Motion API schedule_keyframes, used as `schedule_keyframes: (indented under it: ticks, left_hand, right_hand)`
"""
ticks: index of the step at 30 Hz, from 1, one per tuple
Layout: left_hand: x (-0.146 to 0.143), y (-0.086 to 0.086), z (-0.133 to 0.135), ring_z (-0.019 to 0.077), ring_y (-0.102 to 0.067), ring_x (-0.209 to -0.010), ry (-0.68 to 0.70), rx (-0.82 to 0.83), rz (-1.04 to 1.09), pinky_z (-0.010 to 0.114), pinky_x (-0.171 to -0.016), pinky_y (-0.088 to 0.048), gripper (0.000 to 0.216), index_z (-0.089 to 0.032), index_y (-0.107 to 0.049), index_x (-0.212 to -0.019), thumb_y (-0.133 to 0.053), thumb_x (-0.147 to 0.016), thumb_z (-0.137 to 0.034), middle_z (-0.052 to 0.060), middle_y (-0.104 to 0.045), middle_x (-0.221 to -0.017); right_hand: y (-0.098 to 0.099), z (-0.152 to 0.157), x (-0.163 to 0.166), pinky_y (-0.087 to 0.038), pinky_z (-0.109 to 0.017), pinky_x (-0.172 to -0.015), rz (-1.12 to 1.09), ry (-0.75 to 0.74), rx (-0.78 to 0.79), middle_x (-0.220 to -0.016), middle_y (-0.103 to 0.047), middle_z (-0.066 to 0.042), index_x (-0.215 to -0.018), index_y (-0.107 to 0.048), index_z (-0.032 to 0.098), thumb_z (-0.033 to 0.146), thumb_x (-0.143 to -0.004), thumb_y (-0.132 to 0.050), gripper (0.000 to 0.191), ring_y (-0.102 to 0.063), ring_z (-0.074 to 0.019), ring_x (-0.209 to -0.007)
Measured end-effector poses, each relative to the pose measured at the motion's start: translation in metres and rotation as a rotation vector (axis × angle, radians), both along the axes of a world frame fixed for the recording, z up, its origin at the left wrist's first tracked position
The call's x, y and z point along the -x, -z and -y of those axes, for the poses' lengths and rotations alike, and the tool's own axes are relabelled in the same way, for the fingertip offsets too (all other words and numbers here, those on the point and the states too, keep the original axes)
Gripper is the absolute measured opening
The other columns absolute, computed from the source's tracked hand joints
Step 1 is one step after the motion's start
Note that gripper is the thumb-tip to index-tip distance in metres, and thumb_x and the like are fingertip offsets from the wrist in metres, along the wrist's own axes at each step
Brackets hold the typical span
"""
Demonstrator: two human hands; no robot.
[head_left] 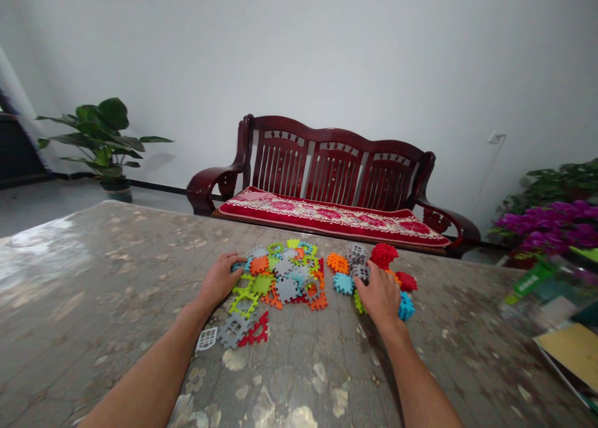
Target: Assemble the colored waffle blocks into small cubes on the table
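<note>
Flat interlocking puzzle tiles with notched edges lie in two groups on the table. At the left edge of the larger, mixed-colour pile, my left hand [221,280] has its fingertips closed around a blue tile [240,266]. Lime green tiles [245,303] lie just below those fingers. My right hand [380,292] reaches over the smaller group, its thumb and forefinger on a grey tile [361,272]; its other fingers are partly hidden. Around it lie an orange stack [337,263], a light blue tile [343,283], a red stack [384,254] and a blue stack [406,306].
Nearer me are grey tiles [234,330], a red tile [256,329] and a white lattice piece [207,339]. A patterned cloth covers the table [299,378]. Beyond stands a wooden bench [313,166]. Purple flowers [555,222] and a yellowish box [570,353] are at right.
</note>
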State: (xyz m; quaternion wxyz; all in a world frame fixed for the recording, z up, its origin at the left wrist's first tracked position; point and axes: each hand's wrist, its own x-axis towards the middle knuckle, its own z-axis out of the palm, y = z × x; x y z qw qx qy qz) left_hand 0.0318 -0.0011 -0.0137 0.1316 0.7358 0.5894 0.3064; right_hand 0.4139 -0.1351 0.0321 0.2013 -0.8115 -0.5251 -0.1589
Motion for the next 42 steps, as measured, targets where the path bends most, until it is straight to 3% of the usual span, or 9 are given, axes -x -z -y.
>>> schedule_keyframes:
  ticks: [10, 28, 42]
  left_hand:
    - [0.001, -0.001, 0.000, 0.0261, -0.058, -0.123, 0.013, 0.015, -0.036, 0.039, -0.110, -0.041, 0.039, -0.020, -0.074, -0.108, -0.049, -0.080, -0.029, 0.011, -0.063, -0.132]
    - [0.001, 0.002, -0.002, 0.0255, -0.060, -0.121, 0.003, -0.001, 0.007, 0.039, -0.110, -0.042, 0.035, -0.021, -0.075, -0.104, -0.054, -0.077, -0.029, 0.009, -0.065, -0.129]
    - [0.001, 0.003, -0.002, 0.0250, -0.060, -0.121, 0.009, -0.021, 0.012, 0.038, -0.109, -0.043, 0.034, -0.021, -0.075, -0.102, -0.053, -0.077, -0.029, 0.009, -0.066, -0.128]
  right_hand:
    - [-0.018, 0.002, -0.035, -0.043, -0.039, -0.093, -0.308, 0.115, -0.271, -0.126, -0.065, -0.012, -0.137, -0.050, 0.019, 0.041, -0.078, -0.061, 0.064, -0.060, -0.0296, -0.112]
    - [-0.004, 0.002, -0.030, -0.042, -0.040, -0.093, -0.257, 0.085, -0.200, -0.126, -0.066, -0.010, -0.138, -0.050, 0.022, 0.027, -0.072, -0.066, 0.068, -0.059, -0.0299, -0.109]
    - [0.004, -0.002, -0.014, -0.042, -0.043, -0.099, -0.242, -0.093, -0.289, -0.125, -0.064, -0.011, -0.135, -0.051, 0.019, 0.026, -0.071, -0.064, 0.065, -0.056, -0.0300, -0.114]
